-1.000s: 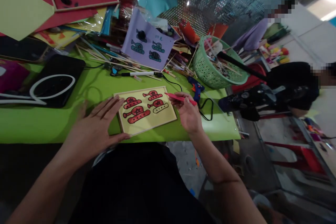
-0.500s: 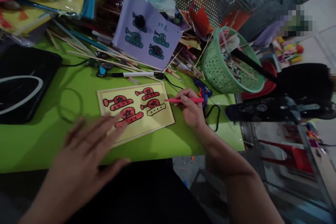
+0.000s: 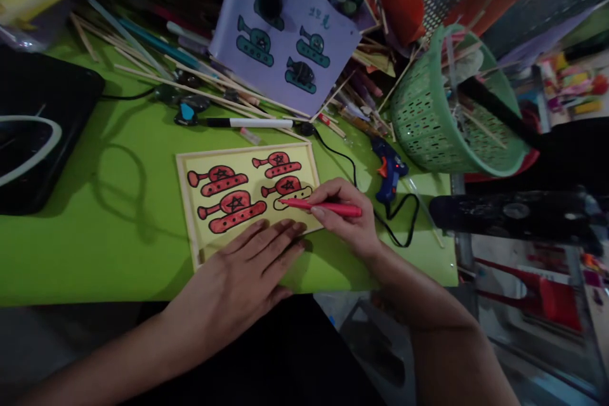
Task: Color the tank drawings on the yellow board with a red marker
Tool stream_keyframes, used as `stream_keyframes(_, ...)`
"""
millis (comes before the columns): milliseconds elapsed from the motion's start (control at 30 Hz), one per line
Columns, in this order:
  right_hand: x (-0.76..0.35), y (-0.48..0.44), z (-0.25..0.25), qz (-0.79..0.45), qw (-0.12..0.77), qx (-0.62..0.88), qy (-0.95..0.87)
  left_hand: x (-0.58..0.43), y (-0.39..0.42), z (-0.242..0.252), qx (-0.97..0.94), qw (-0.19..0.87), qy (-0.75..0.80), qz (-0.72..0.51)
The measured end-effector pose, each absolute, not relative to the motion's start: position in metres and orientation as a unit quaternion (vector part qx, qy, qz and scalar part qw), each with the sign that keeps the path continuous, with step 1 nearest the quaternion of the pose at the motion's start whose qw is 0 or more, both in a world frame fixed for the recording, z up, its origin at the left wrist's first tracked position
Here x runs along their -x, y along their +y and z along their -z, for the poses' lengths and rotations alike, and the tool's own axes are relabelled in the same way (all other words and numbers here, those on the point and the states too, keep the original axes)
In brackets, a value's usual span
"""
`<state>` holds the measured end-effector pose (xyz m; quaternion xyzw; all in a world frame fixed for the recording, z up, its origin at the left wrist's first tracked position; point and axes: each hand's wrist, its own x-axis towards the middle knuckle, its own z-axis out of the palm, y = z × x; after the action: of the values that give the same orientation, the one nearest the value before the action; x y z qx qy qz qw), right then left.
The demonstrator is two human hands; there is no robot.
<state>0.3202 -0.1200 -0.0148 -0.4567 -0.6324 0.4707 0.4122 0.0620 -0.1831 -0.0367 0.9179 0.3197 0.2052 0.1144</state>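
A yellow sheet (image 3: 219, 242) edged with thin wooden strips lies on the green tabletop. It bears several tank drawings, most coloured red with black outlines and stars. My right hand (image 3: 349, 216) pinches a red felt-tip pen (image 3: 337, 208), its tip at the lower right tank (image 3: 288, 186), whose track is mostly yellow inside the outline. Flat across the sheet's lower edge rests my left hand (image 3: 247, 266), fingers stretched out and holding nothing. Behind the sheet lies a black and white marker (image 3: 259, 122).
A purple sheet (image 3: 271, 85) with green tanks leans at the back among thin wooden sticks (image 3: 143, 73). To the right are a blue glue gun (image 3: 390, 168) with a black cord and a green basket (image 3: 423, 108) of odds and ends. A black device (image 3: 42, 101) sits at the left.
My left hand has come down and right onto the sheet's lower edge. My right hand has brought the pen tip left and down onto the lower right tank's track. The view has shifted.
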Motion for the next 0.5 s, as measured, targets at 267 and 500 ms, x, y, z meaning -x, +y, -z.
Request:
stream_keyframes(267, -0.3212, -0.1226, 0.0217, -0.445, 0.412, 0.479, -0.634, -0.0658, -0.1834, 0.0349, -0.908, 0.119, 0.330, -0.228)
stream_keyframes(500, -0.3213, -0.1226, 0.0235, -0.431, 0.415, 0.476, -0.645, -0.0668, -0.1852, 0.0345, -0.905, 0.129, 0.337, -0.225)
